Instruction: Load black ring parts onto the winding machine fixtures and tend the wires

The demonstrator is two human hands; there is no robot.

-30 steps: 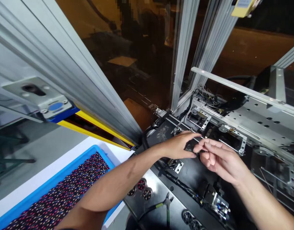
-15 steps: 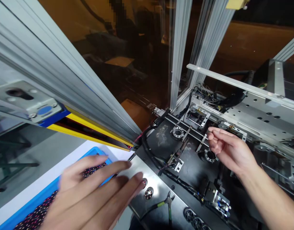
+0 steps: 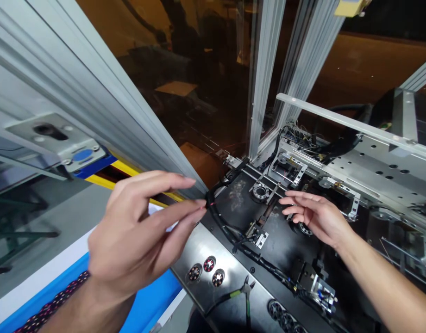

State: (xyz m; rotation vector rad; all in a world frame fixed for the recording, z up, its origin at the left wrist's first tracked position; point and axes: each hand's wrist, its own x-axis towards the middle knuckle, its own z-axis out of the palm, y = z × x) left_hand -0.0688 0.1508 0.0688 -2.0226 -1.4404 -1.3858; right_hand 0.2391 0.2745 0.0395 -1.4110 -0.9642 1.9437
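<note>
My left hand is raised over the front left corner of the machine, fingers stretched out and slightly curved. Nothing can be made out in it, though a small red spot shows at the fingertips. Over the black machine deck, my right hand is open, palm partly turned up, its fingers apart. It is nearest to a round metal ring fixture, which it partly covers. Another ring fixture sits further left beside the steel rods. Below my left hand, several slotted round parts lie on the metal ledge.
Green-handled cutters lie on the ledge, close to more round parts. A blue tray with rows of small parts stands at lower left. Aluminium posts and black cables border the deck.
My left hand has lifted and turned, uncovering round parts on the ledge and more of the blue tray. My right hand has shifted left and its fingers have spread.
</note>
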